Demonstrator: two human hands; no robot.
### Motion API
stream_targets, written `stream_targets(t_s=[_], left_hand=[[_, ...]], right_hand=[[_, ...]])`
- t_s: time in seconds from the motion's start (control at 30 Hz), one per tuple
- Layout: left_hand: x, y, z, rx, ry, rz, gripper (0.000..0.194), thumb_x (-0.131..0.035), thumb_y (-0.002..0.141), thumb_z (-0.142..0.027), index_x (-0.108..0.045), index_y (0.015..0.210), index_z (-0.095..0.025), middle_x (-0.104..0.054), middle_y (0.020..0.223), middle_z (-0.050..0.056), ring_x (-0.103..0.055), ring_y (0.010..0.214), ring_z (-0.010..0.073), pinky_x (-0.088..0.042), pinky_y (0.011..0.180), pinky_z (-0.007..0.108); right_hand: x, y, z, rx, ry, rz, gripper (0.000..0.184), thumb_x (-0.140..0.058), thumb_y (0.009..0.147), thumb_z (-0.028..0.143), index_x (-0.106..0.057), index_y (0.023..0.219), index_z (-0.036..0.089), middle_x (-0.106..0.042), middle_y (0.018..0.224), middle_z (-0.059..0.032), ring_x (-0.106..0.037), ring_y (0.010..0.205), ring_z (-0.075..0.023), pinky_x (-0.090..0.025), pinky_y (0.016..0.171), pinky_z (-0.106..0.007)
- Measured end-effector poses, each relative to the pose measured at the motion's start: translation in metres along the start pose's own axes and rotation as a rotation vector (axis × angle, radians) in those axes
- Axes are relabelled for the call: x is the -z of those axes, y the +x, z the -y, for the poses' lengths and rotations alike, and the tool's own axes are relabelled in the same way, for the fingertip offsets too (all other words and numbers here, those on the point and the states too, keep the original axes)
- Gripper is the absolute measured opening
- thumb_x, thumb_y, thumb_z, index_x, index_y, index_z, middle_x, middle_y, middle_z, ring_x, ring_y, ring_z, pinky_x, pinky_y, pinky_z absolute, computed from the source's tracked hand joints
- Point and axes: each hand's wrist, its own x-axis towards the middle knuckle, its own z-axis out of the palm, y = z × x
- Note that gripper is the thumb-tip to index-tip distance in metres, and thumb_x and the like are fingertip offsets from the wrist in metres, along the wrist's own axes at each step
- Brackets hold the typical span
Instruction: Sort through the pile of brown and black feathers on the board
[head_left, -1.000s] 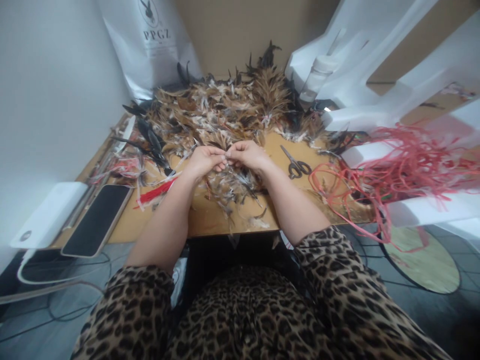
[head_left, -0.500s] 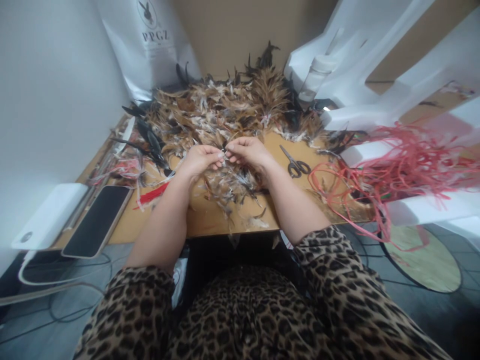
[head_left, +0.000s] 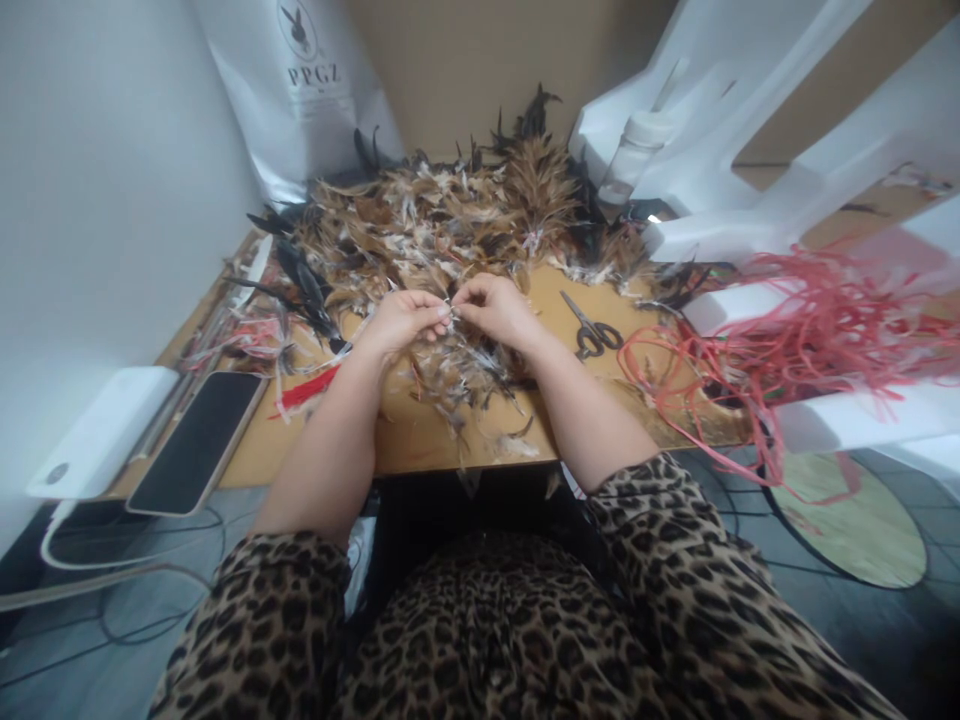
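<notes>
Over the front part of a brown feather pile (head_left: 420, 215), my left hand (head_left: 409, 322) is closed in a pinch, with a small pale tuft showing at its fingertips, seemingly a feather. My right hand (head_left: 491, 310) pinches at the same spot, thumb and forefinger nearly touching the left fingertips; what lies between them is too small to make out. Loose small feathers (head_left: 469, 375) lie on the table below both hands. Black-handled scissors (head_left: 592, 325) rest, blades pointing away, to the right of my right hand.
Left of my arm are a phone (head_left: 196, 440), a white power bank (head_left: 105, 430) with a cable, and red threads (head_left: 307, 388). Tangled pink ribbon (head_left: 810, 330) covers white foam pieces on the right. A clear bottle (head_left: 634, 155) and a silver bag (head_left: 300, 110) stand behind.
My right fingers have shifted slightly and now bunch closer together at the pinch point. My left hand keeps nearly the same place.
</notes>
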Motion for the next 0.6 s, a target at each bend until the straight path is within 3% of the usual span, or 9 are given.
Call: stream_targets(t_s=[0.2, 0.43, 0.6], left_hand=[[0.0027, 0.0018, -0.0006, 0.06, -0.079, -0.05, 0.024, -0.076, 0.056, -0.023, -0.065, 0.071, -0.009, -0.066, 0.064, 0.005, -0.056, 0.051, 0.006, -0.04, 0.045, 0.014], [-0.0004, -0.0003, -0.0062, 0.134, -0.118, -0.09, 0.025, -0.077, 0.049, -0.017, -0.063, 0.069, -0.009, -0.061, 0.053, 0.002, -0.053, 0.047, 0.006, -0.039, 0.045, 0.015], [0.0002, 0.0014, 0.0005, 0.02, -0.019, -0.04, 0.026, -0.077, 0.049, -0.018, -0.065, 0.071, -0.01, -0.06, 0.054, 0.0, -0.051, 0.046, 0.0052, -0.038, 0.047, 0.016]], right_hand=[[0.005, -0.0002, 0.0034, 0.025, 0.064, 0.05, 0.015, -0.06, 0.069, 0.023, -0.068, 0.074, 0.011, -0.063, 0.075, -0.0039, -0.054, 0.072, -0.0119, -0.04, 0.07, -0.024], [0.0075, -0.0019, 0.0037, -0.053, 0.247, 0.292, 0.02, -0.063, 0.067, 0.029, -0.066, 0.072, 0.009, -0.06, 0.063, 0.0004, -0.049, 0.059, -0.0081, -0.039, 0.061, -0.022], [0.0059, -0.002, 0.0079, -0.097, 0.345, 0.187, 0.024, -0.059, 0.07, 0.032, -0.065, 0.075, 0.009, -0.058, 0.061, 0.0007, -0.046, 0.056, -0.0071, -0.037, 0.058, -0.021]])
